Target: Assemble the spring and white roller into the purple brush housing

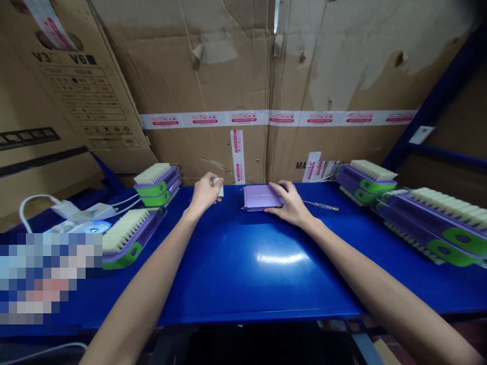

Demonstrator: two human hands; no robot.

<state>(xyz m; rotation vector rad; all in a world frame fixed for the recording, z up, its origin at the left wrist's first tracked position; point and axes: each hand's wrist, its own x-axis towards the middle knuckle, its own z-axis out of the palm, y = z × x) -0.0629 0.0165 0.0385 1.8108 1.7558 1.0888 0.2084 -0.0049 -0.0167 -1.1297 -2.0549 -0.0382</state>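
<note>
A flat purple device (258,196) lies near the back of the blue table (243,274). My right hand (291,203) rests on its right end, fingers curled over the casing. My left hand (206,193) is closed around a small white object (218,187) a short way left of the purple device. A thin screwdriver (321,205) lies on the table just right of my right hand.
Purple and green brush units sit at the left (159,183), front left (127,237) and in a row at the right (429,218). White chargers and cables (76,210) lie at the far left. Taped cardboard boxes (266,91) wall off the back.
</note>
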